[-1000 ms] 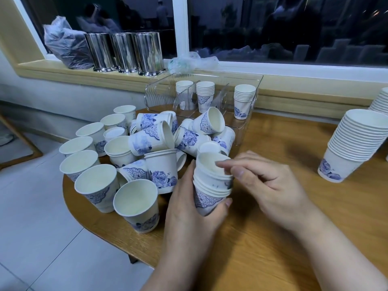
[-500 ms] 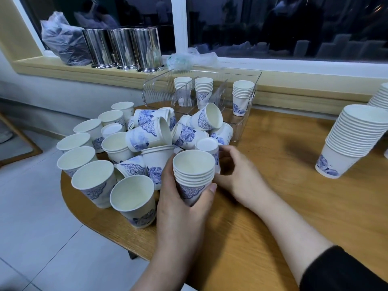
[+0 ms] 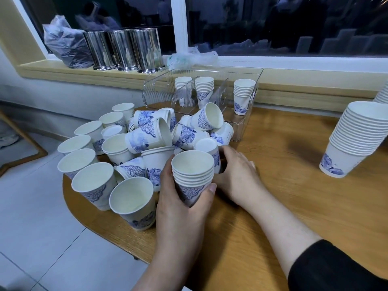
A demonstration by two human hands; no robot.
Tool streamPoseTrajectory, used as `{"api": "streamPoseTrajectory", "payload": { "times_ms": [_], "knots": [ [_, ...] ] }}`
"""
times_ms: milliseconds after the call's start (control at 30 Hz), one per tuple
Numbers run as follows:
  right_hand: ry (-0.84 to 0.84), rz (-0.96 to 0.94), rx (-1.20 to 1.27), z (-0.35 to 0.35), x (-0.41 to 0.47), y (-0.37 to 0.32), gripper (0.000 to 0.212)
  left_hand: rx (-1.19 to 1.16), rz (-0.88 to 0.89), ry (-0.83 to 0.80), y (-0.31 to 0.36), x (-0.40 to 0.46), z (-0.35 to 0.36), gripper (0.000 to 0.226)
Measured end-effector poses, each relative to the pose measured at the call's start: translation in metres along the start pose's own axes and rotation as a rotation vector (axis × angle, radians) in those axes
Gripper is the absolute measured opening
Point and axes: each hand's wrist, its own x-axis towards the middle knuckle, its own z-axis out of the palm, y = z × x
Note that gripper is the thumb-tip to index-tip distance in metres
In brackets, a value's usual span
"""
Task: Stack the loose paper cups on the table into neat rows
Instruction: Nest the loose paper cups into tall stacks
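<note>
My left hand (image 3: 180, 208) grips a short stack of nested white-and-blue paper cups (image 3: 192, 175), held upright just above the wooden table (image 3: 283, 206). Behind the stack, my right hand (image 3: 237, 175) curls its fingers round a single upright cup (image 3: 206, 147) at the edge of the pile. A jumble of loose cups (image 3: 147, 139), some upright and some lying on their sides, covers the table's left end.
A clear plastic organiser (image 3: 249, 120) at the back holds three short cup stacks. A tall leaning stack (image 3: 352, 141) stands at the right. Three steel canisters (image 3: 123, 51) and a plastic bag (image 3: 65, 47) sit on the windowsill. The table's rounded edge drops to a tiled floor on the left.
My right hand left the top of the held stack and reached forward to a single cup behind it. The stack in my left hand straightened and moved slightly left.
</note>
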Motion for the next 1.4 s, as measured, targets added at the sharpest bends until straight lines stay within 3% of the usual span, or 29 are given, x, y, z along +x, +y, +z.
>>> {"api": "streamPoseTrajectory", "payload": {
  "times_ms": [100,200,433,533,733,900,1000,1067,1167,1200,1400],
  "knots": [
    [0.066,0.060,0.362,-0.012,-0.004,0.002,0.053,0.003,0.001,0.003,-0.001,0.000,0.000,0.081],
    [0.122,-0.010,0.601,-0.032,-0.007,0.011,0.050,0.036,0.007,-0.004,0.001,-0.001,0.001,0.080],
    [0.159,-0.180,0.888,-0.056,-0.017,0.015,0.072,0.128,0.048,-0.037,0.005,-0.006,0.001,0.092],
    [0.183,-0.217,0.971,-0.065,-0.022,0.011,0.060,0.149,0.056,-0.030,0.005,-0.007,0.001,0.083],
    [0.127,-0.333,0.962,-0.070,-0.031,0.004,0.056,0.212,0.150,-0.049,0.003,-0.006,0.000,0.080],
    [-0.011,-0.443,0.603,-0.065,-0.030,0.002,0.058,0.291,0.223,-0.060,0.002,-0.006,0.002,0.083],
    [-0.187,-0.503,0.547,-0.058,-0.034,-0.002,0.066,0.274,0.190,-0.071,-0.001,-0.006,0.001,0.084],
    [-0.084,-0.448,0.633,-0.051,-0.031,0.000,0.055,0.223,0.121,-0.063,-0.003,-0.005,0.000,0.085],
    [0.295,-0.150,0.680,-0.041,-0.012,0.021,0.042,0.190,0.079,-0.068,-0.003,-0.005,-0.001,0.086],
    [0.334,-0.048,0.642,-0.039,-0.004,0.027,0.040,0.189,0.076,-0.072,-0.003,-0.004,-0.001,0.086],
    [0.278,0.177,0.491,-0.018,0.032,0.034,0.060,0.155,0.074,-0.102,-0.004,0.002,0.002,0.082]
  ]
}}
